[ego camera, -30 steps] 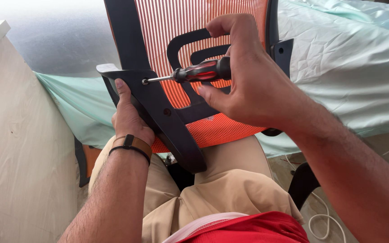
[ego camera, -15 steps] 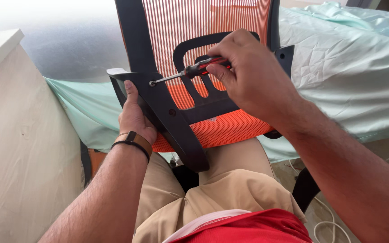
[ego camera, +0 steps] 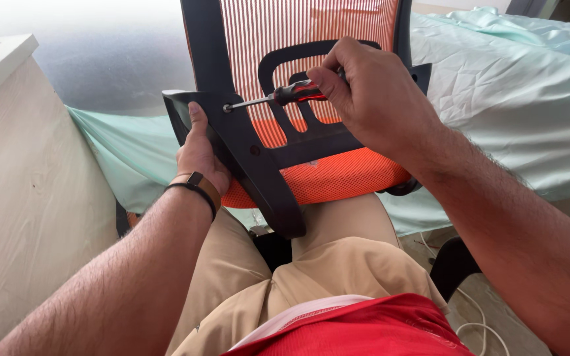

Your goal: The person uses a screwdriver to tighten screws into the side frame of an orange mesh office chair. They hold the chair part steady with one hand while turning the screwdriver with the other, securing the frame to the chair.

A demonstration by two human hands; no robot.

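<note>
While steadying the chair back (ego camera: 311,138), left hand (ego camera: 199,155); right-hand fingers (ego camera: 328,82) around screwdriver (ego camera: 278,97) (red-black handle).

1. A single head-worn camera looks steeply down and forward from the seated person's own eye level.
2. It is close: both forearms enter from the bottom corners, with the lap at the lower centre.
3. The orange mesh chair back with black plastic frame (ego camera: 298,86) fills the upper centre.
4. A pale green bed sheet (ego camera: 509,99) spans the upper right.
</note>
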